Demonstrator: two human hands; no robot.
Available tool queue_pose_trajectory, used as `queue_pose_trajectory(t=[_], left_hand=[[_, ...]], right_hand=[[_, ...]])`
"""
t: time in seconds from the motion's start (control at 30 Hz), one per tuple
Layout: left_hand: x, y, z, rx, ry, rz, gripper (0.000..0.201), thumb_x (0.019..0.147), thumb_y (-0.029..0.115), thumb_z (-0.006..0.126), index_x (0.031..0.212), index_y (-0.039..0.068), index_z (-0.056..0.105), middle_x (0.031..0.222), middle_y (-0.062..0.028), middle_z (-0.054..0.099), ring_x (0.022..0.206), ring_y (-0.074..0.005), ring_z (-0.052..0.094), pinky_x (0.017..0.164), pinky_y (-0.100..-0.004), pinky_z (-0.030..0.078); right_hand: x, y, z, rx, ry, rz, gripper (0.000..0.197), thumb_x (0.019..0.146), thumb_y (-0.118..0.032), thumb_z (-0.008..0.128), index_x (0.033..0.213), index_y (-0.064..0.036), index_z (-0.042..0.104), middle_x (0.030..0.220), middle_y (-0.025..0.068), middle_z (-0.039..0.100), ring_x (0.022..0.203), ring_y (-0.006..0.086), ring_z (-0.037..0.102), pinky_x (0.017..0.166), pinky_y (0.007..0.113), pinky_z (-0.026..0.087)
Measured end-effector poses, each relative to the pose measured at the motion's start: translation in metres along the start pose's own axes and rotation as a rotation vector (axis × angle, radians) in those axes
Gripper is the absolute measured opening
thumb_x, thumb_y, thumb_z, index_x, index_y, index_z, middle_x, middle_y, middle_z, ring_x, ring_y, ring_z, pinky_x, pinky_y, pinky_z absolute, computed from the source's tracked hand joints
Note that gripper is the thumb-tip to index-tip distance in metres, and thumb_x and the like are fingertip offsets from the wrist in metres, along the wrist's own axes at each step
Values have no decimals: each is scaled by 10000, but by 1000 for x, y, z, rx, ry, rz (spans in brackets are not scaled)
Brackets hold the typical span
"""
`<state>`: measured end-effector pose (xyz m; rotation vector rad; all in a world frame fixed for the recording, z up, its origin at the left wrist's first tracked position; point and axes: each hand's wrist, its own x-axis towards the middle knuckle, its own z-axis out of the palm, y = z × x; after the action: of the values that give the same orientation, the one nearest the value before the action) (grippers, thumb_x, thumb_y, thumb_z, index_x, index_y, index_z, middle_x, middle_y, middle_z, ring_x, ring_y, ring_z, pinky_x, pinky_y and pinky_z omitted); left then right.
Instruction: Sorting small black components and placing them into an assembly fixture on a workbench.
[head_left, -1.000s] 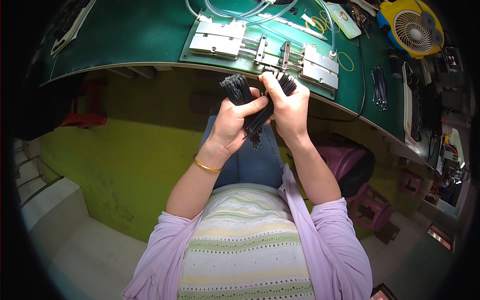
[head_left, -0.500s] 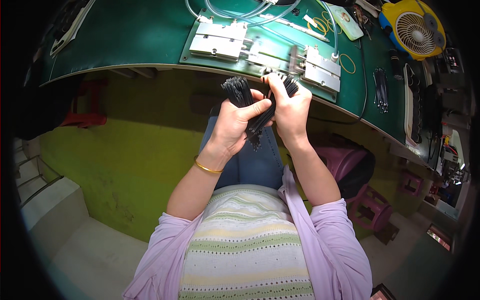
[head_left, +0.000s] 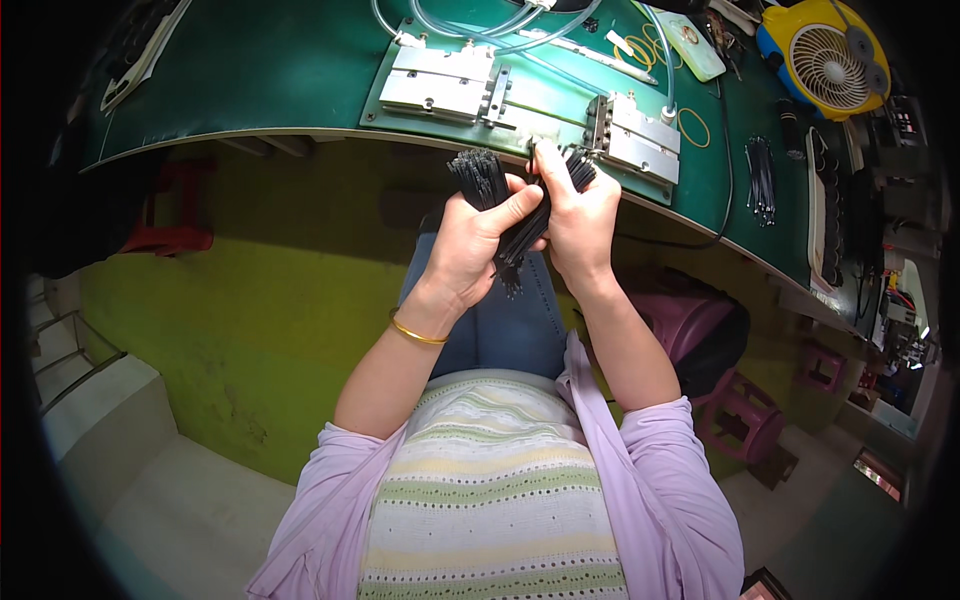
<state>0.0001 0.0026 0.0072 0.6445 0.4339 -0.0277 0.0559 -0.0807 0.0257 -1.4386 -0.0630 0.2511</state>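
My left hand is closed around a bundle of thin black rods or wires, whose ends fan out above the thumb. Another bundle of the same black pieces slants between both hands, its upper end inside my right hand. That hand is closed too, with thumb and index finger pinched near the tip of a black piece. Just beyond my fingers is a pneumatic fixture on a metal base plate. Its left silver block and right silver block stand apart, with a gap between them.
A green-topped bench runs across the far side, its edge just past my hands. Clear air tubes arch over the fixture. To the right lie another black bundle and a yellow fan. Purple stools stand at lower right.
The fixture's inner jaws, blurred and close together before, have drawn back toward their blocks and opened a gap. My hands have barely shifted and keep their hold.
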Motion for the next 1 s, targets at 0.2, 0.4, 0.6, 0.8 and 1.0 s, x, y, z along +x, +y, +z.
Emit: queue_pose_trajectory(t=[0.2,0.4,0.6,0.8,1.0], left_hand=[[-3,-1,-1,25,2,28,108,767,105,633,784,31,557,679,-42,572,542,-101,557,479,-217,485],[-3,-4,-2,57,31,38,105,768,105,633,789,24,569,674,-40,572,538,-92,549,469,-208,475],[0,-2,0,81,28,38,91,768,90,626,792,11,586,676,-42,574,537,-91,546,465,-208,470],[2,-1,-2,93,19,34,89,767,86,625,789,9,587,674,-42,573,538,-91,546,465,-207,471],[3,0,-4,90,-36,54,90,776,75,607,822,1,581,700,-51,576,559,-104,558,484,-224,484]], right_hand=[[-6,-4,1,-6,-25,2,169,801,-121,587,731,29,619,581,-8,538,462,28,460,395,170,329],[-5,-6,-1,-89,-18,-9,154,794,-104,577,761,38,629,592,9,564,497,44,504,411,186,370],[-3,-6,2,-86,48,17,149,784,-99,581,751,37,632,603,-10,557,510,33,479,452,181,366],[-2,-4,2,-66,48,28,162,786,-116,590,738,34,627,605,-2,561,509,38,481,451,182,368],[-1,0,1,-36,59,-3,168,791,-126,594,732,29,624,603,3,567,492,42,483,437,183,368]])
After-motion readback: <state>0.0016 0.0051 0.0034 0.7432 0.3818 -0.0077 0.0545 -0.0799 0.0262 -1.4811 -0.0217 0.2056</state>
